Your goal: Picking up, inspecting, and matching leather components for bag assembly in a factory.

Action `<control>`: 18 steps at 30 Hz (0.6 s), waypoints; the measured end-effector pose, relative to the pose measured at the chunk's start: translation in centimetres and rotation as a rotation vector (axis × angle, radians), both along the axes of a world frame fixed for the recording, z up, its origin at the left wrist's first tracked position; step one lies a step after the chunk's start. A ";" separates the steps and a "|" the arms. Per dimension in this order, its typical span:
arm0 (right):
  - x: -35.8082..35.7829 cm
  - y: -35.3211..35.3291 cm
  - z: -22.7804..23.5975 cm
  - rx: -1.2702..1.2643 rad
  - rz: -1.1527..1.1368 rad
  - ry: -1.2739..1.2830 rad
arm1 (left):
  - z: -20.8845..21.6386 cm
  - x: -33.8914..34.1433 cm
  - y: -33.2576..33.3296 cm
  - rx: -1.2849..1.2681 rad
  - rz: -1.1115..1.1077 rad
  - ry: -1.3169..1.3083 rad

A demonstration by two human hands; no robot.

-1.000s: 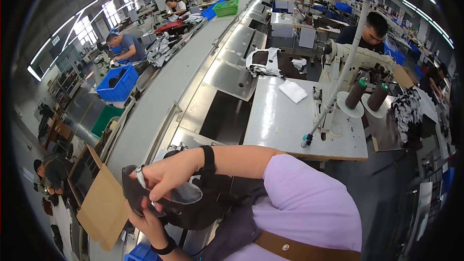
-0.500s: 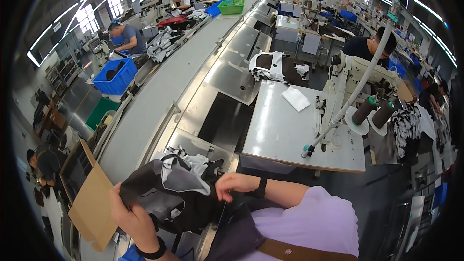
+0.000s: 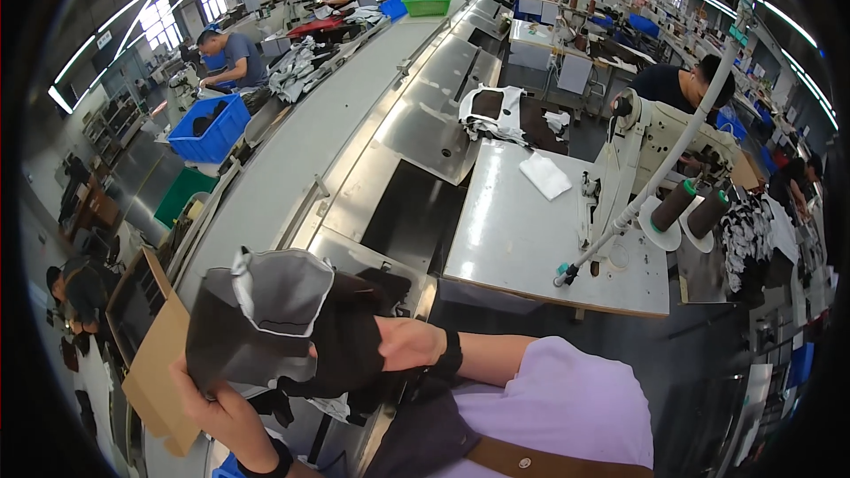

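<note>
A dark brown-black sewn fabric piece (image 3: 345, 336) with a grey, white-edged flap (image 3: 288, 292) is raised over the near end of the metal work surface. My left hand (image 3: 217, 412) grips its lower left edge, thumb on the near side. From the right, my right hand (image 3: 412, 343) reaches in against the piece; the dark fabric covers its fingers, so their grip is hidden. Some white-and-dark fabric (image 3: 332, 407) shows underneath, between my hands.
An upright cardboard box flap (image 3: 164, 372) stands left of my left hand. Ahead runs a long grey conveyor belt (image 3: 328, 124) beside metal panels. To the right are a white table (image 3: 496, 221), a sewing machine (image 3: 677, 142) and thread cones (image 3: 673, 205). Several people work farther off.
The piece has been lifted and spread, its grey flap shifting left and up. My right hand has moved from open air to the fabric, fingers now behind it. My left hand moved slightly left and down.
</note>
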State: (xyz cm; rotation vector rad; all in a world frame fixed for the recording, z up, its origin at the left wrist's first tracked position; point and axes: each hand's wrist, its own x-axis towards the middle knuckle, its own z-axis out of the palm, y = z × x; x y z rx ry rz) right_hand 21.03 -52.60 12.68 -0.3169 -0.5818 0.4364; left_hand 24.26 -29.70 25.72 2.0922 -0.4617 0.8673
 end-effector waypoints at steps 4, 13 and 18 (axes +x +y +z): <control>0.9 -2.3 2.6 -0.474 -0.215 -0.650 | -1.6 0.8 2.4 -0.080 0.012 0.122; -1.2 -1.3 2.8 -1.341 -0.245 -1.055 | -8.0 0.0 -0.6 -0.276 -0.458 0.795; 0.7 -0.7 -1.2 -1.371 -0.644 -1.236 | -11.9 -1.9 -1.4 -0.216 -0.787 0.880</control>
